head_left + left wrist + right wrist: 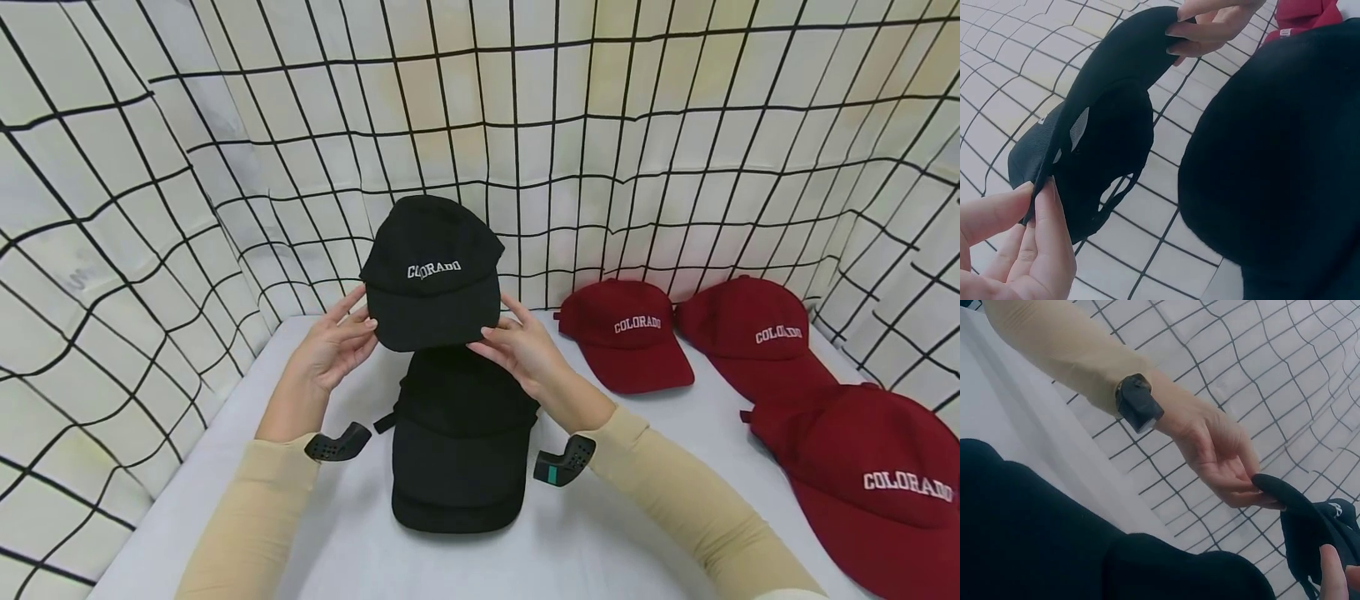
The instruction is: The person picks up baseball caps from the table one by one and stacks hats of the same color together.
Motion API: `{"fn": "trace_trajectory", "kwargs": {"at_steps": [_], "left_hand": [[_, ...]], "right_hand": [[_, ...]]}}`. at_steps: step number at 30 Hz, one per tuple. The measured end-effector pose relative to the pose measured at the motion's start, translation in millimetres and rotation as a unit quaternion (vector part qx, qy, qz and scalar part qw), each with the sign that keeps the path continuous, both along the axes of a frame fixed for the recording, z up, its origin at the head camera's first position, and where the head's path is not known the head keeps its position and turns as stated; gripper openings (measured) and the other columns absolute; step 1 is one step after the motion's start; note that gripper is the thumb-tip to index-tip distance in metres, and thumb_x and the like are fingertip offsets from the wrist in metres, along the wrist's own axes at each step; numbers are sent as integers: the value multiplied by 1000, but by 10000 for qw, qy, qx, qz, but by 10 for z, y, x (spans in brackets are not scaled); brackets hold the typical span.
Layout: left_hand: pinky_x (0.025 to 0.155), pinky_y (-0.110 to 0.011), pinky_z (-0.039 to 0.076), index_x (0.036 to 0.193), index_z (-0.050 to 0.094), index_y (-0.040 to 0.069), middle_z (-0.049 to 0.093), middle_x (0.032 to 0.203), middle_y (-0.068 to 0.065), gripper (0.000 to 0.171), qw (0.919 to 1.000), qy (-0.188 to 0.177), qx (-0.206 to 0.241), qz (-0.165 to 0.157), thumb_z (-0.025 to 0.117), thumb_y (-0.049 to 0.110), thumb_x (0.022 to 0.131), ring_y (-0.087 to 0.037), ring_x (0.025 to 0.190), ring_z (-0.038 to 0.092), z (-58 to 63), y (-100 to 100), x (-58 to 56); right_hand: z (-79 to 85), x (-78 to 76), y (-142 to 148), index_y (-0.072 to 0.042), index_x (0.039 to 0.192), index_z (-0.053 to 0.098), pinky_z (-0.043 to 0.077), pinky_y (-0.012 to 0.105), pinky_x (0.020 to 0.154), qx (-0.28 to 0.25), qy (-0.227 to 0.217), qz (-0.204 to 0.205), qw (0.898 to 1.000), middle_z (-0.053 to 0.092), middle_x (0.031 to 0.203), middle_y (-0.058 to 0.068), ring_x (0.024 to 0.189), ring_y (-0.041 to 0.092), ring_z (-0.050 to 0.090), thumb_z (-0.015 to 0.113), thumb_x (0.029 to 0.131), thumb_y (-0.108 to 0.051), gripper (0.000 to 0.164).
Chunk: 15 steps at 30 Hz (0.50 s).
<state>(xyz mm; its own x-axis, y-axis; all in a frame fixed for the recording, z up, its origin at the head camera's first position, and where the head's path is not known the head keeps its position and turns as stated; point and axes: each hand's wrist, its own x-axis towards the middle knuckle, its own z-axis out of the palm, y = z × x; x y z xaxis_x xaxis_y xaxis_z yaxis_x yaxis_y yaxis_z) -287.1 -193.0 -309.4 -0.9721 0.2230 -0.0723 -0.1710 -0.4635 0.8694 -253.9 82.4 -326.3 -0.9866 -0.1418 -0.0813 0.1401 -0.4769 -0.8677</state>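
Note:
A black cap (433,242) with white COLORADO lettering is held up off the table, its brim toward me. My left hand (333,342) pinches one side of the brim between thumb and fingers. On the opposite side my right hand (517,342) pinches the brim too. The cap's hollow underside and back opening show in the left wrist view, with the brim (1116,62) stretched between both hands. Below it on the table sit black caps (461,458), stacked with their brims overlapping toward me; their upper part is hidden behind the held cap.
Three red COLORADO caps (626,333) lie along the right side of the white table (352,533), the nearest one (870,467) at the right edge. A black wire grid (555,158) backed by white sheeting encloses the left, back and right.

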Motion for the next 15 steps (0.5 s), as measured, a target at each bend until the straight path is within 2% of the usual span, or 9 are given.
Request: {"fn": "trace_trajectory", "kwargs": {"at_steps": [6,10,15], "left_hand": [[75,-22,57,164,25,19,46,135,-5,75,9996,29,-296,-2,50,-11,100,-10,86,69,-19,87,39],[77,-22,57,164,25,20,43,140,-6,75,9995,1,-312,-64,50,-11,100,-10,88,69,-30,138,60],[76,-23,57,163,26,18,46,135,-7,73,9997,-43,-169,-173,49,-12,100,-11,87,69,-57,181,86]], "right_hand": [[-22,15,146,-18,163,26,57,31,84,7,80,184,9998,51,129,16,93,16,67,49,102,9,70],[-30,56,237,-16,161,28,56,32,88,-7,49,190,9998,49,140,17,103,19,66,47,103,6,65],[-45,119,307,-14,161,28,53,33,93,-18,-39,134,9999,44,151,18,114,23,62,47,104,3,62]]}}
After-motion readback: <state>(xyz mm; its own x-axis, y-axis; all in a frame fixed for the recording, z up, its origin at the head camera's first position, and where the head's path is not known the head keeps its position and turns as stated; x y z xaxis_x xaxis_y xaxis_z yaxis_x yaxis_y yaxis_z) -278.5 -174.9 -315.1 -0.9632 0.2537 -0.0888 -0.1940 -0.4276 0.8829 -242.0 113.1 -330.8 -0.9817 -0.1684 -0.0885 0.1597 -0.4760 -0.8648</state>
